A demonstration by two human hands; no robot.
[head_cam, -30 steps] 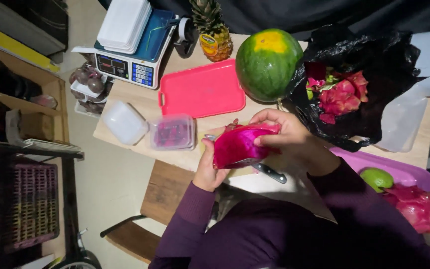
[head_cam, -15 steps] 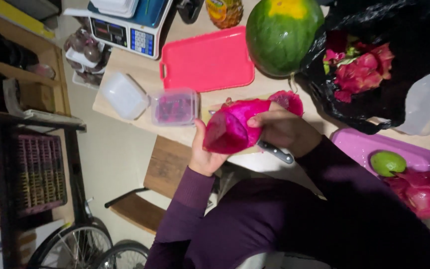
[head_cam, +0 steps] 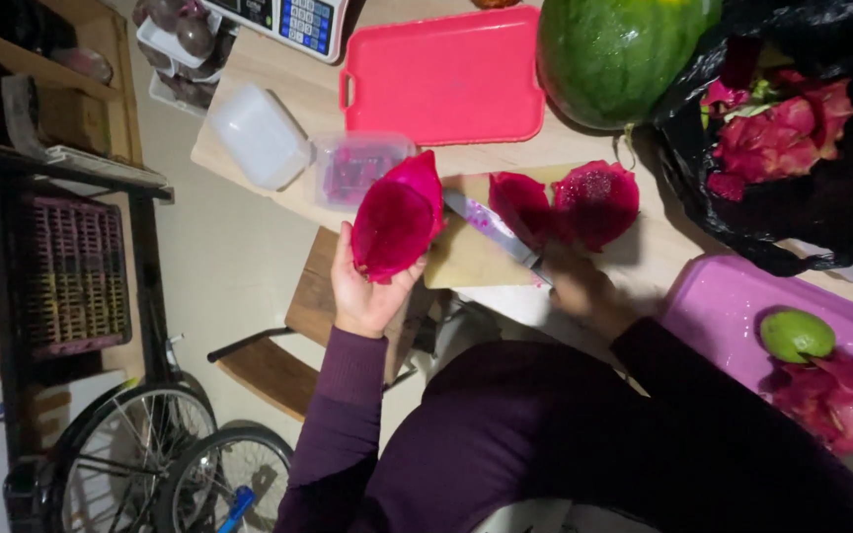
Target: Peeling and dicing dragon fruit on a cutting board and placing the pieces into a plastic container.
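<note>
Dragon fruit half (head_cam: 395,219) is sitting cupped in the left hand (head_cam: 362,286), fingers curling round its skin, hanging just off the near edge of the desk (head_cam: 278,74). Right hand (head_cam: 580,286) is gripping the knife (head_cam: 491,229), fingers closed on the handle, blade lying across the wooden board (head_cam: 466,259) beside two more cut pieces (head_cam: 570,202). Red tray (head_cam: 446,79) is lying farther in.

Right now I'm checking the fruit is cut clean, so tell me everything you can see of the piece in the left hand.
The dragon fruit piece is a deep magenta half, its cut, wet-looking flesh facing the camera, with a pink skin edge along its upper right. It is held tilted above the table edge, cupped from below by the left hand. Its top nearly meets the knife; contact cannot be told.
</note>
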